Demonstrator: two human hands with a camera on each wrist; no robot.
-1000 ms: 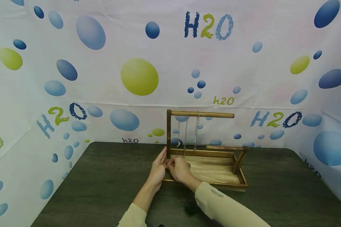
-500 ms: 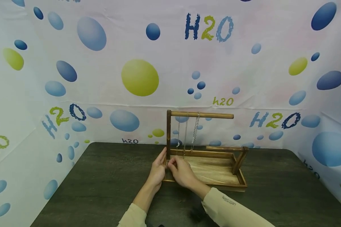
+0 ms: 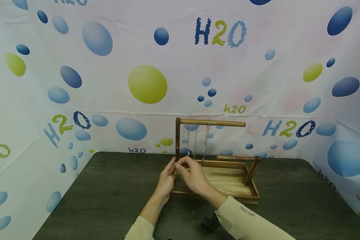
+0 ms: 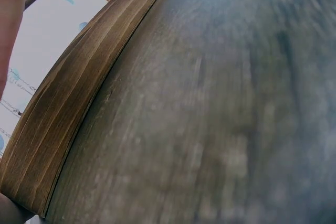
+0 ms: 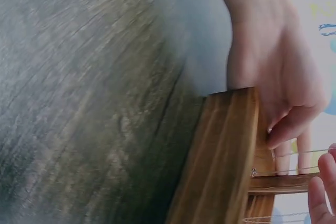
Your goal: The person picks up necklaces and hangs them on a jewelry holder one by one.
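A wooden jewelry stand (image 3: 245, 199) has a shallow tray, a tall post at its left end and a long bar on top. My left hand (image 3: 165, 182) holds the tray's left end, fingers along the outside and thumb at the rim; the left wrist view shows the tray's side wall (image 4: 79, 93) close up. Beside the post, my right hand (image 3: 195, 176) pinches a fine chain necklace (image 3: 180, 179), mostly hidden by the fingers. Thin strands (image 5: 296, 214) show near the right fingertips (image 5: 317, 195) in the right wrist view.
Several chains (image 3: 206, 140) hang from the upper bar (image 3: 225, 123). A shorter bar (image 3: 237, 157) stands on a post at the tray's right. The stand sits on a dark wood table (image 3: 123, 180). Behind is a patterned cloth (image 3: 180, 60); a small dark object (image 3: 210, 224) lies near my right sleeve.
My right hand has risen slightly from the tray's left end, bringing a fine chain into view below it. My left hand stays on the tray. The hanging chains have swung slightly.
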